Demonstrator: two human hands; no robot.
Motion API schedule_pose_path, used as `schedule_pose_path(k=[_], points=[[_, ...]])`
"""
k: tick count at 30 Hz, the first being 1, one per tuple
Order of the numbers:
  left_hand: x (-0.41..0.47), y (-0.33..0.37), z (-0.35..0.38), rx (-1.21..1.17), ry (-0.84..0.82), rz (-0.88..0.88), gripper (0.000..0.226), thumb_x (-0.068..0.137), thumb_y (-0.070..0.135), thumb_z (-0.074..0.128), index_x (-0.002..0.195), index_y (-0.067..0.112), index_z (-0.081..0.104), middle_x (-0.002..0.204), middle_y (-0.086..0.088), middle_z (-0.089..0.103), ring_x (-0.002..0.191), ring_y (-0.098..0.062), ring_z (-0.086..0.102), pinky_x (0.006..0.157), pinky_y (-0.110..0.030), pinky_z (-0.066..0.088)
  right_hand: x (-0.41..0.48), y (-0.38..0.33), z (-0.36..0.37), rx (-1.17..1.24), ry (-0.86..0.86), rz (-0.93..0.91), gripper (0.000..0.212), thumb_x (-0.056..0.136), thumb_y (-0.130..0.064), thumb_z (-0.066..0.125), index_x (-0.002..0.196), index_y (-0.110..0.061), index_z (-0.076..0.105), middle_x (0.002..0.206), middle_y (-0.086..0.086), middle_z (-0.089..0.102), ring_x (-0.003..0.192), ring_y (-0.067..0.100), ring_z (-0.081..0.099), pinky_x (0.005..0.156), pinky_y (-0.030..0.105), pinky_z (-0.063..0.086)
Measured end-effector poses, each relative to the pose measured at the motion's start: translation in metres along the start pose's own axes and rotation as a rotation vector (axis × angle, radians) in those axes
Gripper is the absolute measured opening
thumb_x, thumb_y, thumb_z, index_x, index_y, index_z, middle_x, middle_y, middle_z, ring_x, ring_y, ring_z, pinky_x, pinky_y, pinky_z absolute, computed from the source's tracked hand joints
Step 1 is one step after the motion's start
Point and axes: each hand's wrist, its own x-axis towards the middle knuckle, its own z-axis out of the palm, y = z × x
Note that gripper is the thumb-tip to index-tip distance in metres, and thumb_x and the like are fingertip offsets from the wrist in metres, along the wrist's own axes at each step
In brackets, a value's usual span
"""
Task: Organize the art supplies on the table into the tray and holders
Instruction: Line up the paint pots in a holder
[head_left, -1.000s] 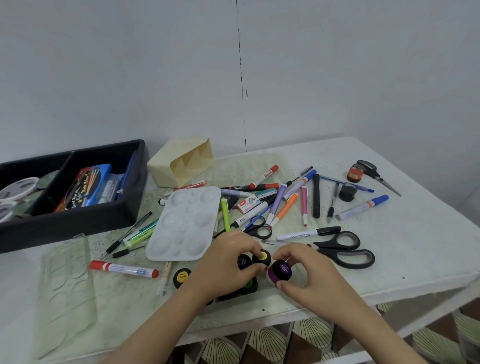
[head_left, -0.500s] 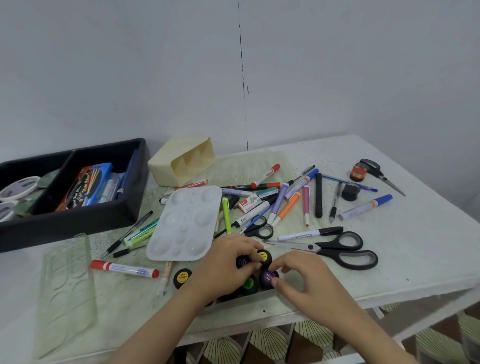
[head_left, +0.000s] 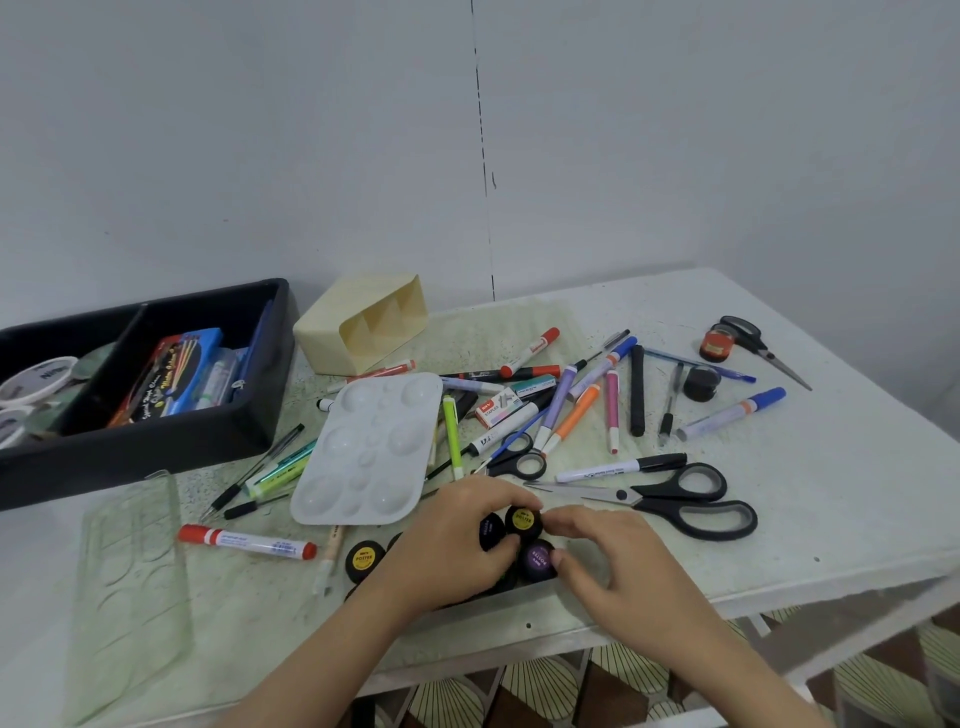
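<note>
Several small black paint pots cluster at the table's front edge: a yellow-labelled pot (head_left: 523, 521), a purple-labelled pot (head_left: 538, 558) and a dark blue one (head_left: 491, 531). My left hand (head_left: 452, 551) curls over the cluster from the left, fingers on the dark blue pot. My right hand (head_left: 613, 564) closes in from the right, thumb against the purple pot and fingertips on the yellow one. Another yellow-labelled pot (head_left: 365, 560) stands apart to the left. The black tray (head_left: 156, 449) sits far left, and the cream holder (head_left: 363, 325) lies on its side.
A white palette (head_left: 369, 452), large black scissors (head_left: 675, 501), small scissors (head_left: 519, 460), a red-capped marker (head_left: 247, 541) and several pens and markers (head_left: 571, 410) are scattered mid-table. A clear plastic template (head_left: 130, 571) lies front left. More scissors (head_left: 753, 343) lie far right.
My right hand lowered the purple pot from the air into the cluster beside the yellow one, and its fingers shifted onto the yellow pot. My left hand stayed on the pots.
</note>
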Motion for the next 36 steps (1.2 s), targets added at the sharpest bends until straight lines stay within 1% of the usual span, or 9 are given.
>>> schedule_pose_path(k=[4,9,14,18,22,25,28,32,36], points=[[0.001,-0.001,0.005,0.006,0.011,-0.009,0.027,0.078,0.023,0.063,0.105,0.028,0.069,0.107,0.021,0.063,0.107,0.006,0.052,0.094,-0.009,0.036,-0.003,-0.002,0.002,-0.044,0.008,-0.022,0.040,0.085,-0.047,0.042,0.120,-0.036,0.059,0.111,-0.031,0.051,0.108,-0.013,0.037,0.095,0.008,0.028],[0.002,-0.004,0.008,-0.033,0.017,-0.081,0.020,0.078,0.026,0.064,0.095,0.035,0.070,0.109,0.023,0.052,0.110,0.005,0.047,0.092,-0.007,0.033,-0.003,0.001,0.002,-0.282,0.134,-0.086,0.032,0.085,-0.044,0.047,0.109,-0.034,0.065,0.123,-0.007,0.053,0.117,0.011,0.043,0.095,0.025,0.033],[0.014,-0.003,0.003,-0.133,0.030,-0.118,0.019,0.081,0.018,0.064,0.088,0.035,0.070,0.100,0.020,0.060,0.103,0.002,0.054,0.089,-0.015,0.042,-0.001,0.014,-0.009,-0.044,0.122,-0.036,0.037,0.084,-0.055,0.041,0.110,-0.042,0.063,0.120,-0.028,0.043,0.120,-0.013,0.029,0.096,0.006,0.021],[0.041,0.003,0.004,-0.174,0.052,-0.105,0.023,0.083,0.011,0.065,0.088,0.034,0.069,0.092,0.014,0.066,0.093,0.000,0.058,0.080,-0.013,0.046,0.013,0.037,-0.038,0.029,0.201,0.026,0.039,0.083,-0.054,0.040,0.110,-0.038,0.062,0.110,-0.024,0.054,0.109,-0.007,0.045,0.091,0.012,0.032],[0.088,0.020,0.013,-0.167,0.030,-0.095,0.018,0.086,0.012,0.061,0.094,0.026,0.068,0.091,0.014,0.063,0.084,0.008,0.053,0.070,-0.005,0.039,0.049,0.079,-0.083,-0.063,0.346,0.121,0.024,0.090,-0.027,0.055,0.110,-0.020,0.066,0.107,-0.009,0.061,0.102,0.008,0.052,0.088,0.024,0.035],[0.131,0.031,0.027,-0.169,0.007,-0.112,0.022,0.087,0.012,0.058,0.106,0.019,0.068,0.096,0.014,0.060,0.085,0.008,0.054,0.074,-0.007,0.040,0.083,0.115,-0.112,-0.231,0.385,0.222,0.027,0.089,-0.012,0.054,0.115,-0.012,0.063,0.113,0.006,0.063,0.106,0.024,0.053,0.088,0.031,0.038],[0.172,0.040,0.041,-0.138,-0.028,-0.127,0.029,0.088,0.013,0.054,0.114,0.021,0.064,0.099,0.013,0.057,0.092,-0.002,0.055,0.077,-0.011,0.042,0.114,0.149,-0.133,-0.382,0.334,0.294,0.041,0.087,0.000,0.050,0.126,-0.009,0.056,0.128,0.012,0.056,0.114,0.031,0.047,0.090,0.035,0.037],[0.211,0.047,0.062,-0.077,-0.093,-0.092,0.038,0.089,0.015,0.054,0.126,0.021,0.055,0.115,0.003,0.056,0.102,-0.009,0.053,0.086,-0.022,0.043,0.143,0.184,-0.152,-0.541,0.094,0.323,0.067,0.081,0.006,0.048,0.141,-0.024,0.042,0.151,0.007,0.032,0.135,0.027,0.032,0.099,0.038,0.036],[0.235,0.053,0.086,-0.012,-0.205,-0.005,0.049,0.086,0.016,0.056,0.133,0.027,0.049,0.129,-0.002,0.052,0.118,-0.016,0.047,0.097,-0.028,0.038,0.154,0.195,-0.157,-0.470,0.084,0.324,0.044,0.083,0.000,0.052,0.122,-0.020,0.053,0.124,0.003,0.057,0.106,0.025,0.053,0.084,0.034,0.043]])
